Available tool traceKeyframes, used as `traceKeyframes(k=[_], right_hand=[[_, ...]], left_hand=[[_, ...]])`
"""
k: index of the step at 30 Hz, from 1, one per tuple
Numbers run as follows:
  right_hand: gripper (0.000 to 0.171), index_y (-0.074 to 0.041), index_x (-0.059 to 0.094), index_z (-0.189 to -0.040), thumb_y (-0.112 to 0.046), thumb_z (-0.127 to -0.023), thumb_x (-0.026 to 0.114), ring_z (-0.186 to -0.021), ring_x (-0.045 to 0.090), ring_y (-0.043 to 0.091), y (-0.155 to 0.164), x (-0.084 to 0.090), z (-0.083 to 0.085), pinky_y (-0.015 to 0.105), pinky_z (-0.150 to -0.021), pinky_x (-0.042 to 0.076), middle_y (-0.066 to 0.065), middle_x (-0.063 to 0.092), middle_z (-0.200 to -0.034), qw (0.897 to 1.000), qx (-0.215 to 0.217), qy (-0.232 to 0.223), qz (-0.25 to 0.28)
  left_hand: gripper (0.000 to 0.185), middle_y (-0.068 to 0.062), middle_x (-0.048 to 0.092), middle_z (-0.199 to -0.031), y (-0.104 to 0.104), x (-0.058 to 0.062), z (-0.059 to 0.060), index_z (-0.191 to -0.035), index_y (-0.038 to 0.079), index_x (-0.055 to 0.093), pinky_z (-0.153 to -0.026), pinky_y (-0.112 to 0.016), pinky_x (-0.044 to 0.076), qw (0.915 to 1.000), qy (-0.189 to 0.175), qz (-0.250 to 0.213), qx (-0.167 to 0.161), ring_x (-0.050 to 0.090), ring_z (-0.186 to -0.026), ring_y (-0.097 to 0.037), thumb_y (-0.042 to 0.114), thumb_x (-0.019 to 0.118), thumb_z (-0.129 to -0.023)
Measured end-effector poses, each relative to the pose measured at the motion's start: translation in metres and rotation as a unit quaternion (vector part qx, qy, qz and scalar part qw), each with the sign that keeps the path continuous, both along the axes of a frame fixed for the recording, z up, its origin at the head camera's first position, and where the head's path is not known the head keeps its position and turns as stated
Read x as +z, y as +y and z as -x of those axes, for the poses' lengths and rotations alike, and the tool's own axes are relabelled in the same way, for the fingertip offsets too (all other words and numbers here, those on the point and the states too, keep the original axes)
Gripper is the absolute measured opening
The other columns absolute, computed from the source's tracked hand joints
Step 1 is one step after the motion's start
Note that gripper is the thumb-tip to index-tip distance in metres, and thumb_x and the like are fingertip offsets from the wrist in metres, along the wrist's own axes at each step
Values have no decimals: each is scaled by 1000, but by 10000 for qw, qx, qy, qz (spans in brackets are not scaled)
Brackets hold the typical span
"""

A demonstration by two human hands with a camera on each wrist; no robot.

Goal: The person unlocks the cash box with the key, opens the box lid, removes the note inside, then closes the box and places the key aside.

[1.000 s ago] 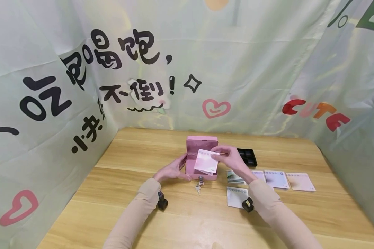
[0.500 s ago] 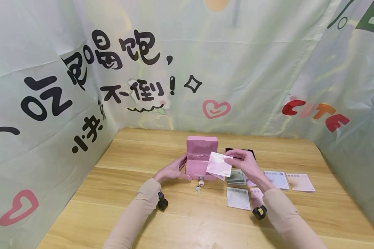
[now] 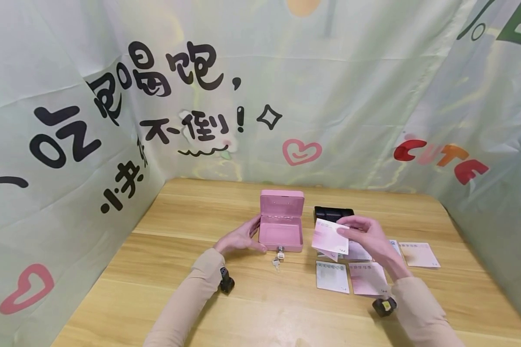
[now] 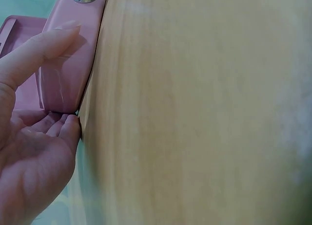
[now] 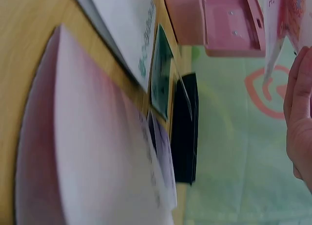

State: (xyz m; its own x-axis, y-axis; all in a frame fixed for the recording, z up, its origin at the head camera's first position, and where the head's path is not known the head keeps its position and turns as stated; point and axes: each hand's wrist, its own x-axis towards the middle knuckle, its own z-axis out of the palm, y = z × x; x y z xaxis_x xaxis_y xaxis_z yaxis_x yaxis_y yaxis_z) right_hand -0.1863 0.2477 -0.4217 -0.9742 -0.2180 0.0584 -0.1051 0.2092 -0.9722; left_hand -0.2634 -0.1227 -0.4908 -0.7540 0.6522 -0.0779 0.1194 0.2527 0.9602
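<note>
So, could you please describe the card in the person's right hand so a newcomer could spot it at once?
Start at the open pink box in the middle of the wooden table. Just right of it, the right hand pinches a pale pink card. Unlike the other cards lying flat on the table, it is lifted and tilted.

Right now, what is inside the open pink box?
The pink box shows only a bare pink interior; its front wall hides the floor nearest the camera. The left hand touches its side.

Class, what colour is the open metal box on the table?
Pink; the cash box shows best in the head view.
</note>
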Motion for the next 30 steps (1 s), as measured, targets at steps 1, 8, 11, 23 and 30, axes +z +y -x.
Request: traceKeyframes(k=[1,8,11,23,30], right_hand=[[17,-9,71,-111,-12,-94,69,-85,68,1,4,0,-2,18,-79,60,-17,74,-94,10000,-13,1,-32],[21,-7,70,-116,-14,-96,68,-91,66,-1,23,-2,-12,16,-80,57,-21,73,-99,9992,-249,37,-302],[20,-12,71,-115,-12,-96,67,-92,66,-1,29,-2,-15,15,-80,57,-20,74,-100,9993,-369,31,-94],[25,-17,75,-112,-1,-96,63,-90,65,-2,61,-5,-28,12,-77,55,-17,74,-103,9953,-527,58,812],[32,-19,76,-110,4,-96,59,-88,66,-2,83,-9,-33,14,-74,56,-15,75,-102,9934,-396,31,1073]], left_hand=[[119,-16,5,-171,0,0,0,-162,4,-1,-132,-45,9,10000,1,-5,2,8,-159,-33,-6,79,-74],[119,-15,6,-171,-1,3,-2,-162,5,0,-132,-45,10,10000,16,51,42,9,-159,-32,-4,80,-74],[119,-15,7,-171,-2,3,-2,-162,5,1,-132,-46,10,10000,42,62,61,9,-159,-33,-4,81,-74],[119,-16,6,-171,-1,2,-1,-162,4,0,-132,-44,9,10000,49,28,36,8,-159,-32,-5,80,-74],[119,-15,6,-171,0,3,-2,-162,4,0,-132,-44,9,10000,58,45,3,8,-159,-32,-5,80,-74]])
